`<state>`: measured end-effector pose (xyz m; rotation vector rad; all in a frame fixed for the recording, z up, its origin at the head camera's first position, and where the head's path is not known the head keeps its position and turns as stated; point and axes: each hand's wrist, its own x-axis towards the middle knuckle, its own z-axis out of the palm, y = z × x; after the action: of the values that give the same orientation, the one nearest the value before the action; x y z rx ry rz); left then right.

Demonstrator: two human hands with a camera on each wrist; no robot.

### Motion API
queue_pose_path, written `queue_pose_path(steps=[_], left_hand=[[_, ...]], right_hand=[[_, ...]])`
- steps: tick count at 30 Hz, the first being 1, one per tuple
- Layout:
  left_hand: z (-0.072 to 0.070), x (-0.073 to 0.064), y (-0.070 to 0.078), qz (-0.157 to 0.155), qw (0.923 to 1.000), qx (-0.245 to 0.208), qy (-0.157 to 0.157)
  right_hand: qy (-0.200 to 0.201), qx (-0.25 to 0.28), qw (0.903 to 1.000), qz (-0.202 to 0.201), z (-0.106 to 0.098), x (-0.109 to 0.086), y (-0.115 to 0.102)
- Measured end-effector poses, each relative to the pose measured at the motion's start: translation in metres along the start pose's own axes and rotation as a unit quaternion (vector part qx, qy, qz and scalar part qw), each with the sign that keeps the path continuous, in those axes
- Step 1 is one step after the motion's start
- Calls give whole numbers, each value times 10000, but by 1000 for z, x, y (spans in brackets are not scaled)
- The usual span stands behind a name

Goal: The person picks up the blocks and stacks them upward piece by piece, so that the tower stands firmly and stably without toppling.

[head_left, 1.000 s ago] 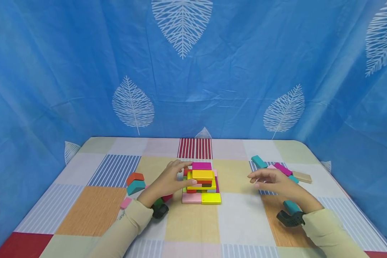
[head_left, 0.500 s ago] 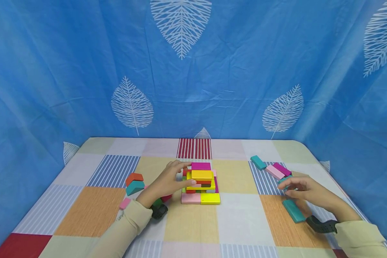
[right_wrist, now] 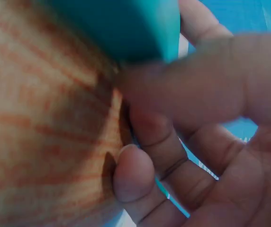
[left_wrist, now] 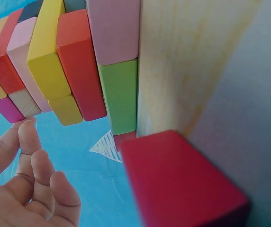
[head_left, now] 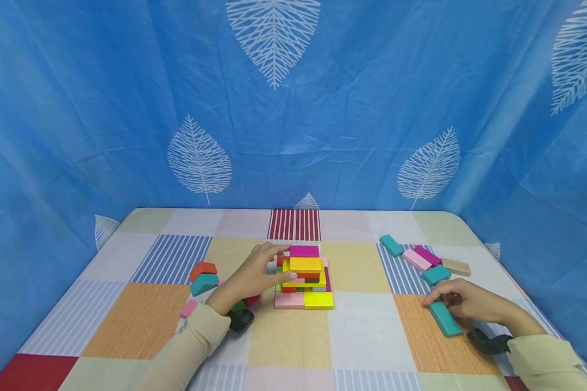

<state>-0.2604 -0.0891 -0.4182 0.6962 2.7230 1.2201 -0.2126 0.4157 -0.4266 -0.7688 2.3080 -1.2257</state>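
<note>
Mid-table stands a layered stack of coloured wooden blocks (head_left: pixel 307 265). My left hand (head_left: pixel 259 274) holds its left side, thumb at the near face and index finger by the magenta top block (head_left: pixel 304 251). In the left wrist view the fingertips touch the stack's edge, while the thumb is mostly cut off. At the right, my right hand (head_left: pixel 472 304) grips the far end of a teal block (head_left: pixel 446 320) lying on an orange patch. The right wrist view has the thumb at the teal block's (right_wrist: pixel 130 28) end, with a finger behind it.
Beyond the right hand lie another teal block (head_left: pixel 435 275), a pink block (head_left: pixel 417 260), a magenta block (head_left: pixel 428 255), a plain wood block (head_left: pixel 456 266) and a farther teal block (head_left: pixel 391 245). Orange (head_left: pixel 203 269) and teal (head_left: pixel 204 284) angled blocks sit left of the left hand.
My right hand has moved right and toward me, from above the table beside the stack down onto the teal block. The left hand has stayed at the stack.
</note>
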Motion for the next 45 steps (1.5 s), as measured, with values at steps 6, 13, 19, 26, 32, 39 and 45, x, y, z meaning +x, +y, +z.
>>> queue_pose_path(steps=[6,13,19,26,32,39,45], left_hand=[[0,0,1,19,10000,-24,4],[0,0,0,24,10000,-8,-9],[0,1,0,6,10000,-5,-10],[1,1,1,21,10000,3,-16],[1,1,0,-56,10000,-18,10],[1,1,-1,-70,10000,23,0],[1,1,-1,-129,9999,13,-3]], right_hand=[[-56,89,9999,74,3,6,-2],[250,-280,9993,43,6,8,-2],[927,-851,9915,-332,16,15,-10],[1822,-992,9763,-618,29,37,-32],[2176,-749,9673,-1066,41,63,-49],[2289,-623,9622,-1339,52,91,-65],[2336,-532,9608,-1397,59,110,-75]])
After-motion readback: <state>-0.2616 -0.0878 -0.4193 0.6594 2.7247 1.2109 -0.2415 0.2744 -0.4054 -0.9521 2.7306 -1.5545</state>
